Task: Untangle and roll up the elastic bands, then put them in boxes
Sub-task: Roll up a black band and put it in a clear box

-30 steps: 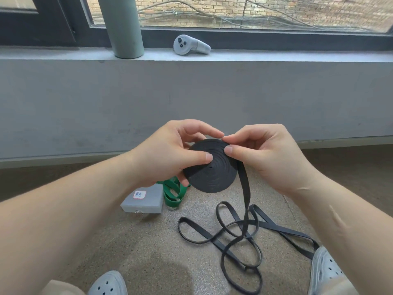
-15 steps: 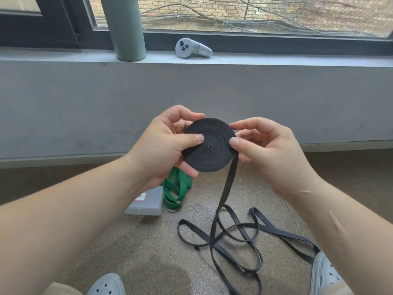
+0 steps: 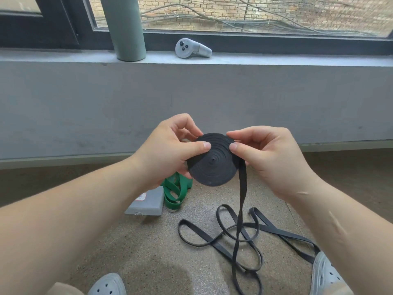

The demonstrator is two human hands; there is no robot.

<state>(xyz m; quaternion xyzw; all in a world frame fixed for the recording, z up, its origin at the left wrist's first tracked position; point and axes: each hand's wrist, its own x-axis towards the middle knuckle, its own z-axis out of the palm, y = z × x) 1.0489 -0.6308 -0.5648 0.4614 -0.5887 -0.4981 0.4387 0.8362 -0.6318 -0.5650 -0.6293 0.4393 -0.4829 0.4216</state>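
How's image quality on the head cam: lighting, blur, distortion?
Head view: soft daylight from the window, no glare; a faint shadow on the floor near the bottom edge. Wide-angle bowing bends the windowsill. Both hands and the black rolled band are sharp, no motion blur.

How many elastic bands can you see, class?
2: a black band half rolled in both hands, its tail on the floor; a green band beside the box. Others may be hidden.
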